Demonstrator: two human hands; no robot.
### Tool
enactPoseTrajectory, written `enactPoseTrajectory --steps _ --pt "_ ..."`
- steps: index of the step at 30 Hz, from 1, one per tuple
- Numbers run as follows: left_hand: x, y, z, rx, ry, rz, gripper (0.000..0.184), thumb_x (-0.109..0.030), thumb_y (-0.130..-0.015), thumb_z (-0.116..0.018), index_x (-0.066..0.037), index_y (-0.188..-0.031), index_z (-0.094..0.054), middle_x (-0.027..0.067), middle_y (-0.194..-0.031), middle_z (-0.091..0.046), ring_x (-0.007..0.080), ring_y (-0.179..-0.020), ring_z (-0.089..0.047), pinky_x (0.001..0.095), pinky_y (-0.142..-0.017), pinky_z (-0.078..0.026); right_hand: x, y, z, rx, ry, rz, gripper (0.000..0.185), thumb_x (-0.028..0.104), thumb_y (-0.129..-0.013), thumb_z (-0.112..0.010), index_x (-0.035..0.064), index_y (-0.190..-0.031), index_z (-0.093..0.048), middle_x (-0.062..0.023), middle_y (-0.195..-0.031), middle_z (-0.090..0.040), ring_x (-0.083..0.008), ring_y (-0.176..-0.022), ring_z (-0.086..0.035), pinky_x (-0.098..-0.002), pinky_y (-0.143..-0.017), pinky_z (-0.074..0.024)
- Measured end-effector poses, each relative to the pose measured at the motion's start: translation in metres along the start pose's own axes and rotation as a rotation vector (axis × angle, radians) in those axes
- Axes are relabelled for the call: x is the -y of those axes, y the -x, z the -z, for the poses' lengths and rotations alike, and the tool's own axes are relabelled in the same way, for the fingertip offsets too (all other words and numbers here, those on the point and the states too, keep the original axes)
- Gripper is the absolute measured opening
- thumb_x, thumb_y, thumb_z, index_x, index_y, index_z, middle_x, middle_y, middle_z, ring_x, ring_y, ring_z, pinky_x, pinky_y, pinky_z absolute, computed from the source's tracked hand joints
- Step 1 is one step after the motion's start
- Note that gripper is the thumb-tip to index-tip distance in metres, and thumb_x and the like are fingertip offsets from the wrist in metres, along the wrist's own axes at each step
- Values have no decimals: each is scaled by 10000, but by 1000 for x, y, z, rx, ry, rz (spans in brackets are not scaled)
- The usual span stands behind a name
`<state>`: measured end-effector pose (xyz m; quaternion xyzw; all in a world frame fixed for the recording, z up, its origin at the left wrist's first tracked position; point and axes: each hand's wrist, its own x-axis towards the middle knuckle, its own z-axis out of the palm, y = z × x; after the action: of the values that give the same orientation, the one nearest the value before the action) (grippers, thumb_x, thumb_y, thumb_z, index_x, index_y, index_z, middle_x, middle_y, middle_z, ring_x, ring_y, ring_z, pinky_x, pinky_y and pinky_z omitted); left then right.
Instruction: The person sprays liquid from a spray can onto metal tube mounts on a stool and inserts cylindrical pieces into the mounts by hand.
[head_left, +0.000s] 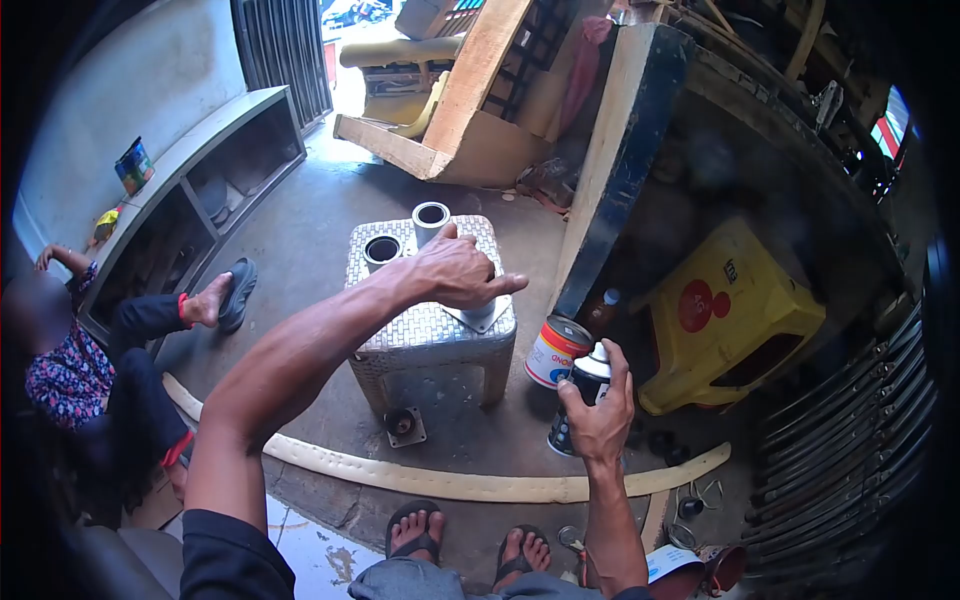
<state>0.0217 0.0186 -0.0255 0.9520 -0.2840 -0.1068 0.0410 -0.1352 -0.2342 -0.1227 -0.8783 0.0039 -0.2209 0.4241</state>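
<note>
My right hand point(605, 410) is wrapped around a black spray can point(590, 375) with a white top, its index finger raised beside the nozzle. Over a silver woven-pattern stool point(375, 330), my left hand point(460, 272) has its fingers curled down and its thumb sticking out to the right. Directly beneath it shows the square plate of a flanged metal piece point(482, 318); whether the fingers grip that piece is hidden. Two short round tubes, a nearer one point(383, 255) and a farther one point(431, 218), stand on the stool top with dark openings upward.
A red-and-white paint tin point(556, 352) stands beside the spray can. Another flanged piece point(404, 427) lies below the stool. A long pale strip point(430, 484) curves across the floor before my feet. A yellow stool point(735, 320) lies at right. A person point(70, 370) sits at left.
</note>
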Motion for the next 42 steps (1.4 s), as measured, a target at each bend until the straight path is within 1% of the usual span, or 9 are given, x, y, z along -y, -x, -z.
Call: enactPoseTrajectory --steps 3,7,9,15,20,23,28,34,42 --pt "-17 -10 4 44 97 229 978 -717 -1055 -196 71 -997 -773 338 -945 -712 440 -951 -711 579 -1138 -323 6 -2 0 9 -22 -1 777 249 -778 -797 159 -1487 -492 -178 -1154 -603 -350 -1041 -671 -457 -947 -536" --pt "-11 -27 1 24 368 496 859 -658 -1046 -316 84 -1319 -651 323 -1375 -618 444 -1332 -583 560 -1098 -439 9 -11 2 -26 14 6 766 242 -779 -795 164 -1482 -501 -169 -1137 -602 -341 -1036 -674 -454 -933 -542" --pt "-7 -34 -9 -176 366 540 964 -735 -1027 -299 124 -1093 -731 350 -1169 -696 469 -1154 -678 535 -1003 -496 10 -16 1 -93 78 13 751 241 -784 -792 163 -1476 -509 -161 -1123 -600 -336 -1034 -674 -456 -922 -546" --pt "1 -31 5 -155 332 465 892 -699 -1033 -352 101 -1104 -739 339 -1126 -706 448 -1072 -709 528 -940 -520 27 1 -45 52 22 222 706 281 -795 -806 229 -1448 -544 -180 -1135 -599 -384 -885 -729 -477 -751 -616" --pt "28 -47 -10 -103 193 223 819 -631 -1079 -283 61 -1214 -700 357 -1105 -697 473 -1035 -705 547 -907 -521 68 19 -60 256 -30 274 691 252 -793 -812 168 -1431 -559 -183 -1123 -615 -343 -938 -722 -448 -822 -590" --pt "17 -34 6 -54 237 258 801 -614 -1082 -287 65 -1200 -695 367 -1121 -686 491 -1071 -687 542 -931 -508 53 4 -61 89 23 267 697 308 -814 -797 230 -1454 -531 -197 -1121 -595 -391 -848 -725 -480 -679 -613" --pt "7 -35 7 -122 247 261 883 -692 -1040 -327 93 -1119 -724 353 -1104 -699 474 -1114 -682 527 -955 -514 34 -6 -20 -192 16 222 731 185 -826 -789 120 -1490 -491 -173 -1164 -567 -331 -1041 -677 -427 -889 -571" --pt "9 -44 -1 -133 319 370 971 -761 -1017 -255 70 -1152 -738 342 -1196 -689 466 -1193 -659 526 -1013 -511 8 35 14 -83 -14 9 724 127 -826 -770 59 -1484 -475 -184 -1259 -582 -292 -1089 -628 -405 -991 -510" --pt "-34 71 -60 -640 546 232 427 -389 -1019 -610 15 -1007 -749 240 -825 -736 372 -778 -745 486 -710 -554 -31 60 37 -42 -16 -115 747 165 -808 -759 66 -1488 -466 -182 -1260 -598 -295 -1073 -630 -409 -989 -502"
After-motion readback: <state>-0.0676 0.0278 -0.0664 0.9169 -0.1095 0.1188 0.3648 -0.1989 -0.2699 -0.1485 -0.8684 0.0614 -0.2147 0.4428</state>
